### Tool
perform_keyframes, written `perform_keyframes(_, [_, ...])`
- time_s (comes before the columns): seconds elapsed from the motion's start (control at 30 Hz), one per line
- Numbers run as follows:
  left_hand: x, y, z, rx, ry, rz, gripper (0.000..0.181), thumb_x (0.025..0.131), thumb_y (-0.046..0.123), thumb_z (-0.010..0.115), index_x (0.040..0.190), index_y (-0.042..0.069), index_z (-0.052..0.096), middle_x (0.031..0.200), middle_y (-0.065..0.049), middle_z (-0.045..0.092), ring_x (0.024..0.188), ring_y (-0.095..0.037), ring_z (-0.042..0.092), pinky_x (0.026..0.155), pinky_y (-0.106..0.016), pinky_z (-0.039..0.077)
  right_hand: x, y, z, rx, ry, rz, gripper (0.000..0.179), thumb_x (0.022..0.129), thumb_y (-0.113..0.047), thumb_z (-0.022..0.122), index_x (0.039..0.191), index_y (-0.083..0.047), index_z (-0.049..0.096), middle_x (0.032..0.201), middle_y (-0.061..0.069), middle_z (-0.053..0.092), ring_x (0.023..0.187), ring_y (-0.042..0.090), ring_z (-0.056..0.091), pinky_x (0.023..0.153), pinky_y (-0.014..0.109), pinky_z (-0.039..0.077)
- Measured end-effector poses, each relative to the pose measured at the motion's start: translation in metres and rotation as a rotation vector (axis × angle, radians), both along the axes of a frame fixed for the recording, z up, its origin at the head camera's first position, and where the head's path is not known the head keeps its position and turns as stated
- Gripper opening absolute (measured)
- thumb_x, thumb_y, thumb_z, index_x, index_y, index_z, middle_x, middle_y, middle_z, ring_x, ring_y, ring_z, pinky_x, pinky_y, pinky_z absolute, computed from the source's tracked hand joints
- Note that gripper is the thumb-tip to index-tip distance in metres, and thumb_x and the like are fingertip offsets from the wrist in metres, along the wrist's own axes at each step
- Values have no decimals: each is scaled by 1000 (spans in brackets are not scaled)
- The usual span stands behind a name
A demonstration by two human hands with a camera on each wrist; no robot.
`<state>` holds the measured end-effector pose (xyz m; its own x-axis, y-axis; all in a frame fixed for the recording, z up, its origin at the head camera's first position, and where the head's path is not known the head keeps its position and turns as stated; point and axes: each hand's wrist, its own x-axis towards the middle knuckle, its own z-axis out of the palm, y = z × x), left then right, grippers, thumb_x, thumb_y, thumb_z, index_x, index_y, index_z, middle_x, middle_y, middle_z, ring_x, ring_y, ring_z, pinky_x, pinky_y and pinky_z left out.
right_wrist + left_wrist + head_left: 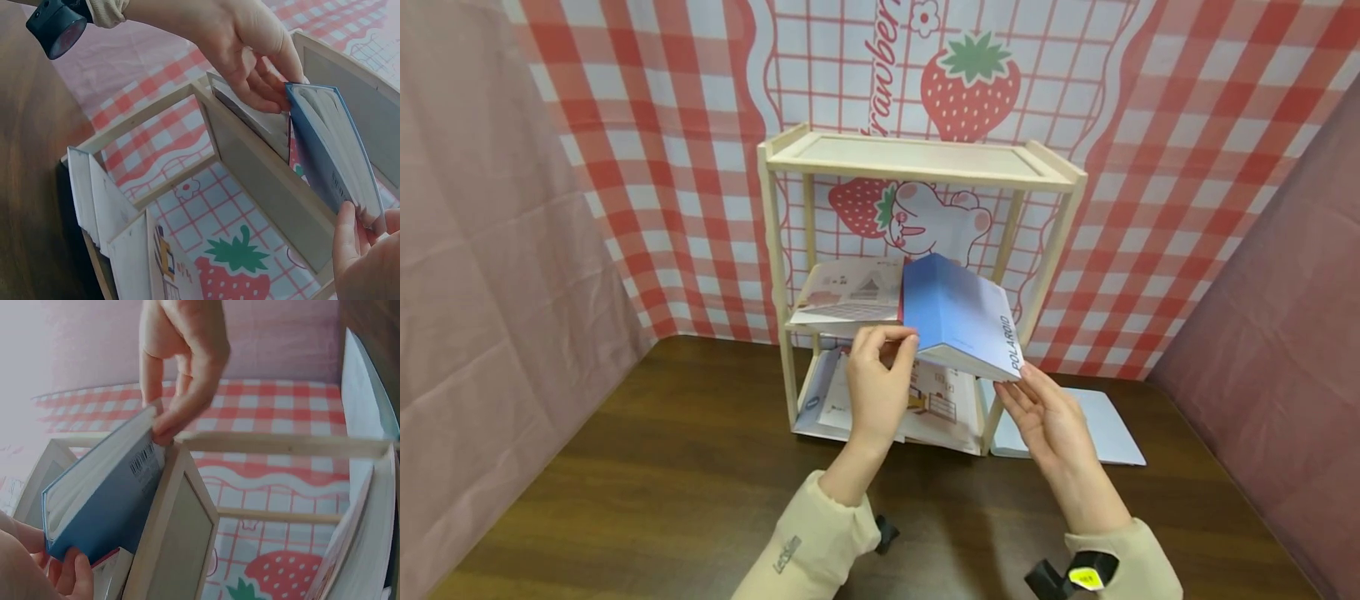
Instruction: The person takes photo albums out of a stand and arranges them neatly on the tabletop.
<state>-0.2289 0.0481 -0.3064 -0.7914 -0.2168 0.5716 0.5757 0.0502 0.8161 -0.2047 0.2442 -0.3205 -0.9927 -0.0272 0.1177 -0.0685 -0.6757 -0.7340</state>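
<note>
A blue photo album (pixel 958 308) printed POLAROID is tilted, spine up and to the left, at the front of the wooden rack's middle shelf. My left hand (pixel 880 392) pinches its near left corner by the spine. My right hand (pixel 1052 425) grips the lower right corner, thumb on the cover and fingers beneath. In the left wrist view the album (pixel 106 494) shows its page edges and a barcode. Beside it on the middle shelf leans a pale illustrated album (pixel 857 287) with a red edge.
The light wooden rack (pixel 917 158) stands on a dark brown table (pixel 625 467). Illustrated albums (pixel 951 408) lean on its bottom shelf. A pale blue flat item (pixel 1108 425) lies right of the rack. Behind hangs a red checked strawberry cloth (pixel 700 167).
</note>
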Motion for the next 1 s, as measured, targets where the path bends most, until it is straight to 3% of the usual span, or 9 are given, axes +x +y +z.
perform_keyframes(0.17, [1, -1, 1, 231, -166, -184, 19, 85, 6, 61, 103, 0, 59, 98, -9, 51, 74, -11, 56, 64, -21, 50, 0, -1, -2, -11, -9, -10, 24, 94, -7, 44, 97, -6, 68, 97, 5, 66, 92, 13, 62, 83, 26, 50])
perform_keyframes(0.3, [3, -1, 1, 391, -270, -326, 29, 86, 3, 58, 113, -3, 51, 94, -6, 51, 75, -10, 55, 68, -22, 50, 0, -1, -3, -12, -13, -23, 24, 94, -7, 44, 96, -6, 68, 96, 5, 66, 91, 13, 62, 82, 25, 50])
perform_keyframes(0.47, [5, 0, -2, 487, -339, -434, 37, 88, 6, 56, 122, -3, 45, 92, -5, 53, 80, -11, 56, 80, -30, 51, 1, 0, -4, -29, -25, -23, 24, 94, -7, 44, 94, -5, 68, 95, 6, 67, 92, 13, 63, 82, 25, 50])
perform_keyframes(0.7, [7, 0, -6, 501, -346, -508, 38, 91, 10, 53, 124, -7, 44, 106, -14, 58, 90, -14, 60, 85, -35, 49, 1, 0, -7, -46, -6, -6, 26, 95, -7, 42, 95, -5, 68, 97, 6, 67, 94, 14, 63, 83, 26, 50])
perform_keyframes(1.0, [10, 0, -9, 509, -366, -514, 37, 91, 9, 51, 125, -5, 47, 109, -15, 58, 89, -15, 60, 88, -42, 47, 3, 0, -10, -51, 11, 27, 28, 95, -6, 41, 98, -5, 68, 101, 7, 66, 97, 15, 62, 84, 27, 49])
